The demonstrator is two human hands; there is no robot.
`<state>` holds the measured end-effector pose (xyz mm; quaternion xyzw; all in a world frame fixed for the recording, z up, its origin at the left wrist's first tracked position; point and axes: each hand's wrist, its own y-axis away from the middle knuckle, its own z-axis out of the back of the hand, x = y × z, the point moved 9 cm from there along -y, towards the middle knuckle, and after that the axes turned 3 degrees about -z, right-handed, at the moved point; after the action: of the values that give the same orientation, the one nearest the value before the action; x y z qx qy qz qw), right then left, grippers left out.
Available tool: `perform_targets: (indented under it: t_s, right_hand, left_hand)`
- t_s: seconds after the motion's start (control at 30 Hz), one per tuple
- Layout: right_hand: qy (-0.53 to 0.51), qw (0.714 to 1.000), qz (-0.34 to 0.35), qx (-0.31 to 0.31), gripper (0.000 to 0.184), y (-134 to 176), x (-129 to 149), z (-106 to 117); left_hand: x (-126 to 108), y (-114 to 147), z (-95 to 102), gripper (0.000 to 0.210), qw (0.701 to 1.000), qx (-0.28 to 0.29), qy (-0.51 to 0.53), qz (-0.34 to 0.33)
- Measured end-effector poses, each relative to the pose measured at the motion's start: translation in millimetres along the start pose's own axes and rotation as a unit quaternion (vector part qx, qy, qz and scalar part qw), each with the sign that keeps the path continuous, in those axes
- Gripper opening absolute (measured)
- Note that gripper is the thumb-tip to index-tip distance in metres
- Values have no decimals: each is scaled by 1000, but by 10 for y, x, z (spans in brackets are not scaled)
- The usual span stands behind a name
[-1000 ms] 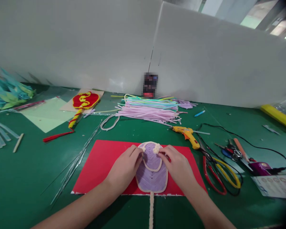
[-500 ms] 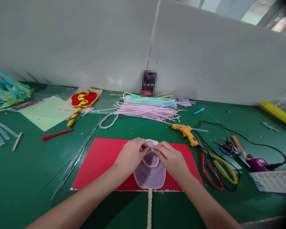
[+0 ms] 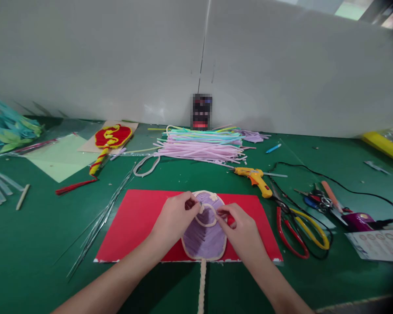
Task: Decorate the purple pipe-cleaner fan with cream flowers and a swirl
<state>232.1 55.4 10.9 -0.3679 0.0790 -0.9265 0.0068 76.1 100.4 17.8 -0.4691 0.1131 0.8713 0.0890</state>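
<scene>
A purple fan-shaped piece [image 3: 198,244] edged in cream lies on a red sheet [image 3: 134,226]. Its twisted cream handle [image 3: 202,283] runs down past the sheet's edge, and a small cream flower [image 3: 213,197] sits near its top. Over the fan is a curved cream pipe cleaner [image 3: 207,225] bent into a loop. My left hand [image 3: 177,216] pinches the loop's upper left, where a small cream bit shows at the fingertips. From the other side, my right hand [image 3: 240,224] has its thumb and finger closed on the loop's right side.
Behind the sheet lies a pile of pastel pipe cleaners [image 3: 199,150]. To the right are a yellow glue gun [image 3: 253,178], red-and-yellow-handled pliers [image 3: 291,226], keys [image 3: 317,200] and a black cord [image 3: 340,187]. Thin wires [image 3: 101,226] and a finished red fan [image 3: 113,136] lie left.
My right hand has moved down from the fan's top to the loop's right side, uncovering the flower. My left hand has shifted slightly left and the loop shows more fully.
</scene>
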Motion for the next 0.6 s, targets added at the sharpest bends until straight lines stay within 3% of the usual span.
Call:
perform_targets:
  t_s: [0.37,0.6]
  right_hand:
    - [142,986,84,-12,11,-2,261,-2]
    - [121,989,82,-5,10,5,247,9]
  left_hand:
    - [162,276,-131,10,996,39,32,68]
    - [290,370,-176,17,991,47,59,110]
